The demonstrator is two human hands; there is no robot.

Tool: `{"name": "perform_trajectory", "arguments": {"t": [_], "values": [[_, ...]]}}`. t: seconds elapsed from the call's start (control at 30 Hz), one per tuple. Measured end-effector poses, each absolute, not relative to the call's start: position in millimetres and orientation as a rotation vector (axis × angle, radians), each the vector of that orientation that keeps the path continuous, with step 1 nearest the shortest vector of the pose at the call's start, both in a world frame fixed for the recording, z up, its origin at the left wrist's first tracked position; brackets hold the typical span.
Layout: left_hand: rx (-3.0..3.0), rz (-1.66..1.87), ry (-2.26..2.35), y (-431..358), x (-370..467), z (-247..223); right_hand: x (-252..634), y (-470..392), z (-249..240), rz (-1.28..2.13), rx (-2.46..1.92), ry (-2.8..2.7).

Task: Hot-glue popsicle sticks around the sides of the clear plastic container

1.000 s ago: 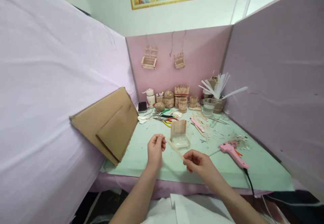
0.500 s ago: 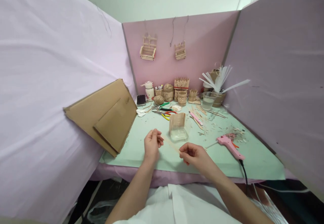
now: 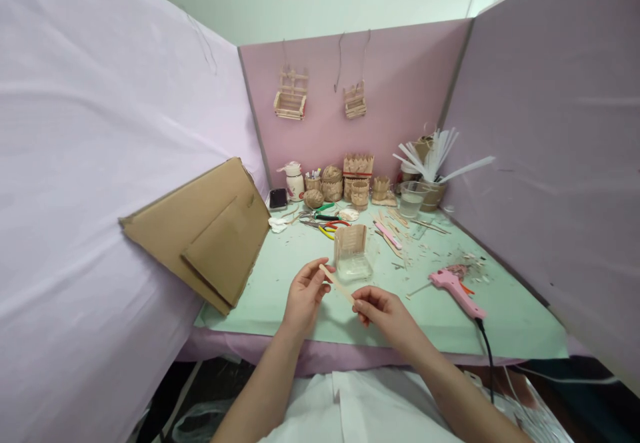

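Fingers of the left hand (image 3: 304, 297) have spread and shifted onto the far end of a pale wooden stick (image 3: 338, 285), which half a second earlier lay beside a more tightly curled fist. The right hand (image 3: 381, 311) keeps its pinch on the near end, thumb against bent fingers, so the stick now slants between both hands above the front of a green-covered table (image 3: 265, 303). Just beyond the stick sits a clear plastic box (image 3: 354, 268), its upright back lined with brown strips, unmoved since the earlier frame. To the right, a pink glue gun (image 3: 456, 291) lies near scattered scraps, its black cord (image 3: 488, 349) running off the table's front edge. Behind the box rest pliers with red and yellow handles (image 3: 331, 229) and a pink cutter (image 3: 388, 235). Brown woven-looking pots (image 3: 360, 194), a ball of twine (image 3: 314, 198) and a white bottle (image 3: 295, 184) stand toward the back, beneath two small wooden racks (image 3: 291, 104) hung on the pink panel (image 3: 390, 83). Folded cardboard (image 3: 215, 243) leans at left, in the same place as before.
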State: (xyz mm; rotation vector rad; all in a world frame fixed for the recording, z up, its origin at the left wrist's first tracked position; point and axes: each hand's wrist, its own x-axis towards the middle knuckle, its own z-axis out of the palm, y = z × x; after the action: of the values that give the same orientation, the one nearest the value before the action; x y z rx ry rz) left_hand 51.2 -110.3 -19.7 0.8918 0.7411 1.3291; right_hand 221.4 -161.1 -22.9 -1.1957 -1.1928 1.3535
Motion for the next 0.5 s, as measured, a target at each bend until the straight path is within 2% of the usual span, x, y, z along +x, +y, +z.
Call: {"name": "perform_trajectory", "arguments": {"t": [0.2,0.37,0.5], "values": [[0.893,1.377,0.735,-112,50,-24,216,-165,-30,1.320,-1.127,-1.392],[1.104,1.313,0.877,-95,41,-27,218,-165,-39,0.838,-1.245,-1.604],[1.324,1.453,1.215,-16,25,-1,231,-158,-51,0.556,-1.302,-1.682]]}}
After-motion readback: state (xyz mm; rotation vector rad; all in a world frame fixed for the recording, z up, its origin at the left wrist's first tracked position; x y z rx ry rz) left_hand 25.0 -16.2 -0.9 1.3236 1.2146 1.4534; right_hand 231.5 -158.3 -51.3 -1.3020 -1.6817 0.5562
